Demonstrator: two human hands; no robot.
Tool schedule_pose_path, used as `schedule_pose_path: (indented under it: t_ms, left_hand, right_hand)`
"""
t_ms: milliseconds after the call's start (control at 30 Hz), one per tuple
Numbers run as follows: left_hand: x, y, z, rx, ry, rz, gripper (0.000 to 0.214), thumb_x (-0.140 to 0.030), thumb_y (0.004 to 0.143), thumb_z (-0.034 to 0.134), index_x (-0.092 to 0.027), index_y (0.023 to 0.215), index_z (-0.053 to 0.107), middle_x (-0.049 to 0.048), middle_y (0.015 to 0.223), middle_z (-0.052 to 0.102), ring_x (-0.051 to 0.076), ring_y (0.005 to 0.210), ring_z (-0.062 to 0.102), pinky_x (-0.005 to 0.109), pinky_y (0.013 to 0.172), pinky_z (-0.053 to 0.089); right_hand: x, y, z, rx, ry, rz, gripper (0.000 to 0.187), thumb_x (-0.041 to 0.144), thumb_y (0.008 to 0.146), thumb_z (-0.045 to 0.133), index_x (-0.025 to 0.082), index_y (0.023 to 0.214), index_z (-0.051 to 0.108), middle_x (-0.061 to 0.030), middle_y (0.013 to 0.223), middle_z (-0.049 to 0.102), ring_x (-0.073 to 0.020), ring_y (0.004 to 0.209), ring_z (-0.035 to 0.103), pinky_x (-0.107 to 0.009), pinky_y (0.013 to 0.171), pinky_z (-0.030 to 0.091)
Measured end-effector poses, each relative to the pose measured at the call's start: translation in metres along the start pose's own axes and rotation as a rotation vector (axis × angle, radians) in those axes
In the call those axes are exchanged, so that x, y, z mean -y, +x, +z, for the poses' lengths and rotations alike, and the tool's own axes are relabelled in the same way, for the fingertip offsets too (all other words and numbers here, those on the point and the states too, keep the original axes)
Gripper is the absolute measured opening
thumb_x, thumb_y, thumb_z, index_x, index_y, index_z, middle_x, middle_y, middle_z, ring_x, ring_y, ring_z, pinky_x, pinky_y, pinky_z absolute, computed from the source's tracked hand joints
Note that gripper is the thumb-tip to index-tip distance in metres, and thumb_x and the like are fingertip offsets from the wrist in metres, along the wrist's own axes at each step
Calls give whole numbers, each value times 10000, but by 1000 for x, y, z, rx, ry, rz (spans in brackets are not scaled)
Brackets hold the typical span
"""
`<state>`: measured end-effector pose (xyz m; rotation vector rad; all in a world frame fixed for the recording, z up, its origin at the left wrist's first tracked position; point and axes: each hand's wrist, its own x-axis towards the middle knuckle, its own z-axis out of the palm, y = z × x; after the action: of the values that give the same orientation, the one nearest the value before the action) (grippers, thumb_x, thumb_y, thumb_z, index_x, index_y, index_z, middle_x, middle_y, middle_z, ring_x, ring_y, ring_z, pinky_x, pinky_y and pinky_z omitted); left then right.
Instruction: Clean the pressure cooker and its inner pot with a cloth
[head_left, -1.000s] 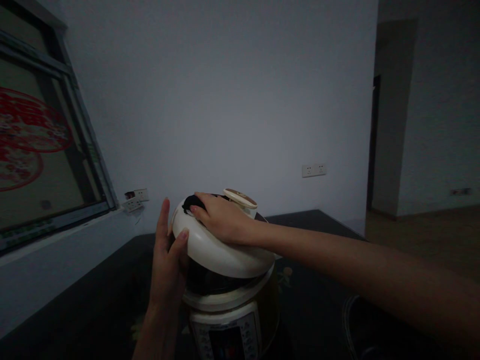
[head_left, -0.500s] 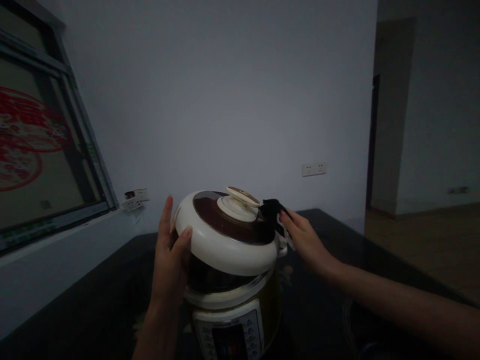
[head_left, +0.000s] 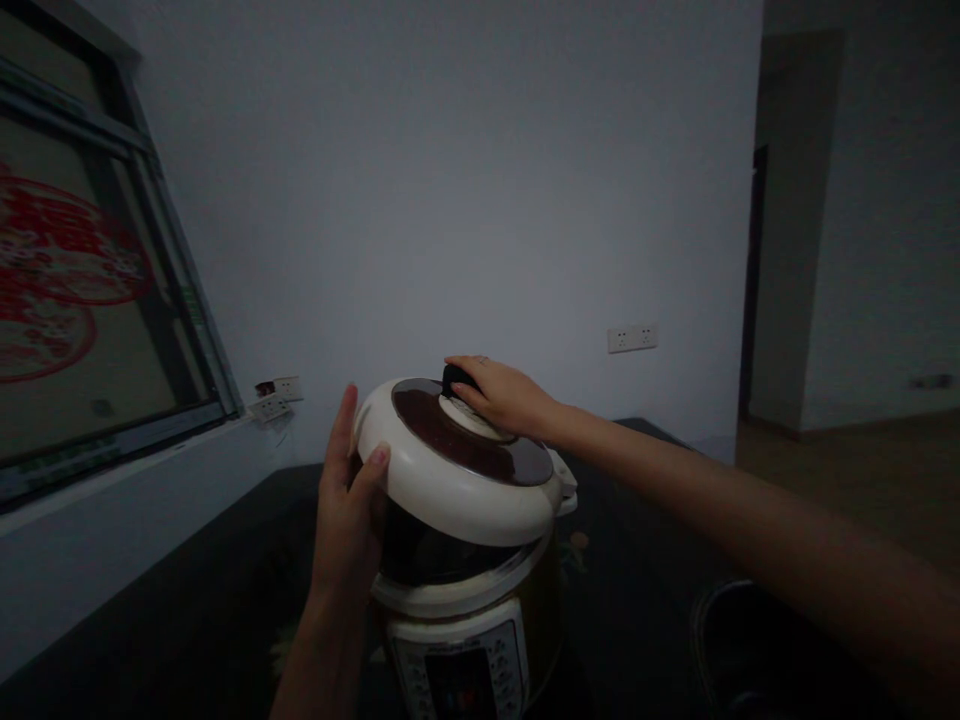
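An electric pressure cooker (head_left: 466,600) with a button panel on its front stands on the dark table. Its white and brown lid (head_left: 450,500) is raised and tilted, leaving a dark gap at the near left side. My left hand (head_left: 351,515) grips the lid's left edge, thumb on the front and fingers behind. On top of the lid, my right hand (head_left: 504,396) presses a black cloth (head_left: 454,380) against the round knob. The hand covers most of the knob and cloth.
The dark table (head_left: 622,590) reaches to the white wall, where a double socket (head_left: 632,339) sits. Loose sockets (head_left: 271,400) hang below the window (head_left: 75,280) at left. A dark round-rimmed object (head_left: 701,620) shows at the lower right.
My right hand has moved left with the black cloth, from the lid's right side onto the knob. My left hand keeps its grip, and the lid stays tilted.
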<state>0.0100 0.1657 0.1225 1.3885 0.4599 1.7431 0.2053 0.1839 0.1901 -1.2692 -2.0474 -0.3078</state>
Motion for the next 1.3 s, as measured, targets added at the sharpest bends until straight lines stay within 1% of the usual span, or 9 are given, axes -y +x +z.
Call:
schedule_pose_path:
  t_ms: [67, 133, 333, 500, 767, 867, 1100, 1200, 1300]
  left_hand:
    - [-1, 0, 2, 6, -4, 6, 801, -341, 771, 742, -376, 1485, 378, 21, 1441, 548, 238, 1239, 588, 299, 981, 540]
    - [-2, -1, 3, 7, -16, 7, 809, -332, 774, 738, -381, 1490, 365, 22, 1418, 569, 234, 1200, 616, 300, 951, 559]
    - [-3, -1, 4, -13, -34, -20, 830, -324, 750, 756, -393, 1484, 373, 14, 1392, 592, 235, 1178, 629, 293, 917, 575]
    - [-1, 0, 4, -11, -34, -1, 827, -331, 746, 757, -386, 1481, 381, 13, 1423, 566, 236, 1216, 603, 278, 943, 555]
    - [-6, 3, 12, 2, -32, 13, 824, -339, 751, 758, -369, 1483, 382, 13, 1432, 551, 215, 1252, 572, 270, 994, 514]
    - [-10, 6, 16, 29, -21, 22, 839, -345, 742, 765, -370, 1486, 377, 18, 1414, 565, 227, 1231, 586, 310, 1001, 517]
    - [-11, 31, 30, 114, 41, 86, 932, -416, 696, 803, -298, 1501, 349, 80, 1464, 509, 275, 1335, 485, 379, 1110, 403]
    - [-9, 46, 46, 140, 78, 134, 936, -509, 672, 803, -235, 1465, 387, 128, 1497, 450, 315, 1371, 428, 420, 1137, 346]
    - [-8, 58, 70, 216, 95, 203, 900, -609, 680, 761, -233, 1418, 408, 137, 1444, 474, 321, 1329, 459, 432, 1117, 352]
  right_hand:
    - [4, 10, -4, 77, -59, 8, 411, 285, 989, 452, 145, 1371, 508, -171, 1322, 610, -278, 1210, 581, -445, 1013, 454]
    - [7, 12, -5, 87, -62, 16, 384, 291, 990, 453, 152, 1337, 541, -168, 1280, 633, -279, 1178, 600, -443, 992, 467]
    - [-6, -33, 9, -150, 115, -23, 477, 260, 974, 460, 115, 1427, 428, -177, 1402, 542, -257, 1266, 528, -453, 1078, 410]
    - [-20, -60, 21, -268, 233, -26, 503, 223, 962, 430, 193, 1459, 360, -152, 1471, 468, -232, 1357, 436, -493, 1141, 340]
    - [-4, -7, -3, -53, 19, 2, 434, 268, 983, 461, 123, 1392, 475, -170, 1329, 598, -252, 1197, 577, -427, 1027, 443]
    - [-3, -1, -7, -56, 14, 33, 402, 280, 982, 473, 158, 1363, 512, -152, 1305, 624, -244, 1169, 596, -423, 1004, 456]
    - [-27, -42, -2, -298, 223, 59, 521, 288, 957, 453, 156, 1459, 410, -138, 1478, 491, -225, 1354, 468, -450, 1145, 343]
    - [-38, -61, -8, -337, 271, 108, 576, 268, 933, 452, 205, 1497, 358, -114, 1523, 437, -230, 1397, 422, -505, 1175, 294]
    - [-44, -70, -23, -348, 268, 144, 600, 221, 900, 465, 218, 1493, 375, -92, 1519, 446, -235, 1402, 420, -519, 1187, 284]
